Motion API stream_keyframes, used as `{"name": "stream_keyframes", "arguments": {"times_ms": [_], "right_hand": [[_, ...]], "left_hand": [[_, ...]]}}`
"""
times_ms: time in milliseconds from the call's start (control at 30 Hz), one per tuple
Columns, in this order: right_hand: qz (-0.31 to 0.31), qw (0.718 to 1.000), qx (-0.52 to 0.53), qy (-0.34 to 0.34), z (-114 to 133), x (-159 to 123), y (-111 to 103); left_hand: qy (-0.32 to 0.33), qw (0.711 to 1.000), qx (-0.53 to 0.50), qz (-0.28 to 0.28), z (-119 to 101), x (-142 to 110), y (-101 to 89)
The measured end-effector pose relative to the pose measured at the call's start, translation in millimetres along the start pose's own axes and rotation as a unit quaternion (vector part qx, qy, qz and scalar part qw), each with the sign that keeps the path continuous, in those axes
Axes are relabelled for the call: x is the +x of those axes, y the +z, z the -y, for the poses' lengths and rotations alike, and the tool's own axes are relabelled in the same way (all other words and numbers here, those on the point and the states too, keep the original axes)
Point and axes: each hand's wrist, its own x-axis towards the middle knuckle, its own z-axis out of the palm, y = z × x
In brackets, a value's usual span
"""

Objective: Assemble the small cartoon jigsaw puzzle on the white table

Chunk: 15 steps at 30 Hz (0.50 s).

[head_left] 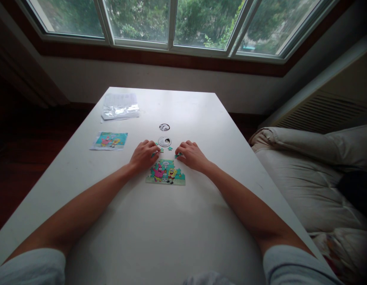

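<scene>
A partly joined jigsaw puzzle (165, 174) with cartoon figures on a teal ground lies flat on the white table, its upper edge uneven. Just beyond its upper left corner is my left hand (144, 154), fingers curled round a small teal puzzle piece (153, 154). At the upper right, my right hand (192, 155) pinches another teal piece (178, 155) between thumb and fingers. Between the hands lie a few loose pieces, one of them a small teal piece (170, 149). My fingers partly hide both held pieces.
Two round black-and-white discs (164, 141) lie beyond the hands. A printed picture sheet (110, 141) sits to the left, with a clear plastic bag and papers (120, 106) behind it. A pale cushioned sofa (296, 182) stands along the right side of the table (159, 237).
</scene>
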Motion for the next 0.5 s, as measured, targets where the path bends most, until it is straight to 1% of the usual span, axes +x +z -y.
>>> {"name": "stream_keyframes", "arguments": {"times_ms": [167, 267, 400, 500], "right_hand": [[-0.010, 1.000, 0.008, 0.010, -1, -1, 2], [-0.025, 0.999, 0.041, 0.007, -3, 0, 4], [-0.038, 0.987, 0.156, 0.003, -7, 2, 8], [-0.063, 0.961, 0.267, 0.024, -6, 3, 11]], "left_hand": [[0.003, 1.000, 0.000, -0.001, -1, 0, -0.1], [0.007, 1.000, -0.001, -0.002, 0, 0, -0.2], [0.010, 1.000, -0.014, -0.004, 1, -1, 0.0], [0.009, 0.999, -0.049, -0.005, -2, -1, 0.1]]}}
